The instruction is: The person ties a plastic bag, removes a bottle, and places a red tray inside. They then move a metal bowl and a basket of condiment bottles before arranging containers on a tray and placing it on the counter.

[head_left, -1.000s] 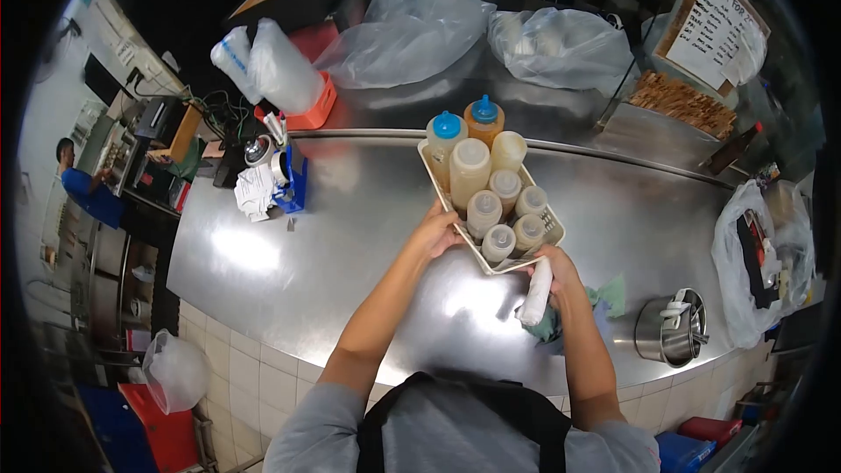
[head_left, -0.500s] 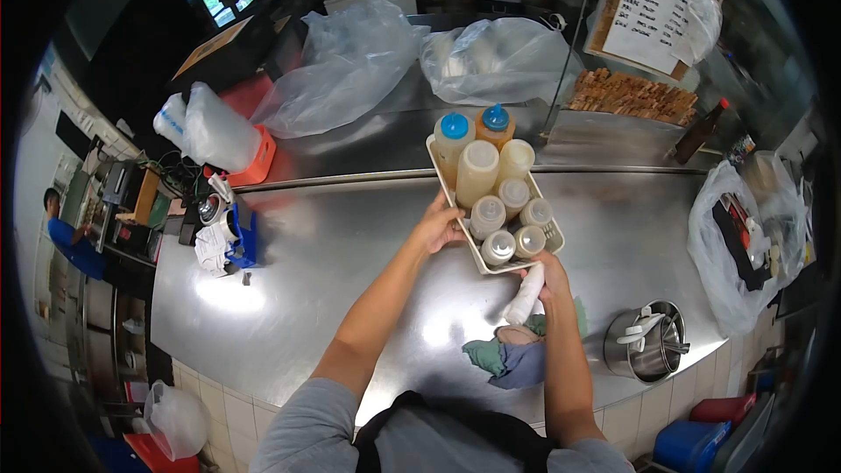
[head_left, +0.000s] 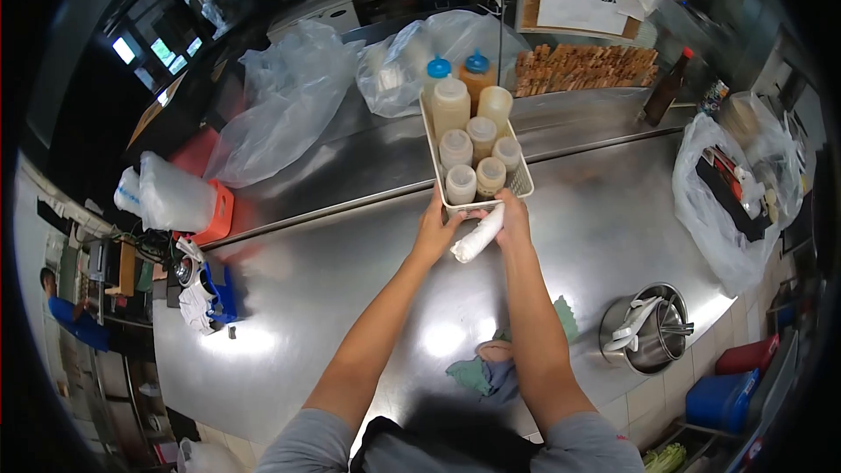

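Note:
A cream plastic basket, full of squeeze bottles, sits tilted over the back ledge of the steel counter. My left hand grips its near left corner, fingers curled under the rim. My right hand closes on the near right corner and also pinches a white rolled cloth. Two blue-capped bottles stand at the basket's far end, one with orange-brown sauce. A tall pale bottle and several smaller clear-topped bottles fill the rest. Below my forearms lie green and grey rags.
A steel pot with utensils stands at right, near a plastic bag of items. Plastic bags lie along the back ledge. A dark bottle with a red cap is back right. Far left, a person in blue stands.
The basket has moved away from me and left, onto the back ledge. My left hand has slid from its left side to the near corner. My view has turned right.

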The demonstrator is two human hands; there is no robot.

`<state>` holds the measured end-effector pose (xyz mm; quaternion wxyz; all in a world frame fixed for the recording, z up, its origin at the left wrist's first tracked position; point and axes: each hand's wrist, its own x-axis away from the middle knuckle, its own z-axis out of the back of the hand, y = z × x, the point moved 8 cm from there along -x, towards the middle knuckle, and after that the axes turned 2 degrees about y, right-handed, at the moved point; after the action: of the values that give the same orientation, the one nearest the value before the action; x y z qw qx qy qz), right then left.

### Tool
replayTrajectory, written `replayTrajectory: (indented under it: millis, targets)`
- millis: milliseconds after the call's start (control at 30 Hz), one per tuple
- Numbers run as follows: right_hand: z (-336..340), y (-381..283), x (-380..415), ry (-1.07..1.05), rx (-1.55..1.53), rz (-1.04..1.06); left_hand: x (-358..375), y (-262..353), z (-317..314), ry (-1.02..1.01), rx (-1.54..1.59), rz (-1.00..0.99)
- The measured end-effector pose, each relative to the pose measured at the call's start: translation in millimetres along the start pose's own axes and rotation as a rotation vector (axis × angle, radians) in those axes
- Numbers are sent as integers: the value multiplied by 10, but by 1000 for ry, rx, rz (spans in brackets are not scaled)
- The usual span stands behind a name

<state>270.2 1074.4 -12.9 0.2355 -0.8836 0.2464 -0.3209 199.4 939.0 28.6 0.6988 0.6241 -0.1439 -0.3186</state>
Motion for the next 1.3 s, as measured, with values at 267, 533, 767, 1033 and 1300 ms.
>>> replayTrajectory:
  millis: [267,533,767,1033,1300]
  targets:
    - [-105,-314,185,-8,301,60,-351,-64,5,164,-196,-16]
    - [510,-276,218,535,860,462,-81,209,149,248,-265,76]
    - [28,42,610,109,1748,807,-7,677,205,255,-527,-247]
    - [-48,85,523,236,1654,939,-163,904,133,278,-730,-282]
    - [-70,-29,441,255,1538,974,-283,780,-17,180,-791,-365]
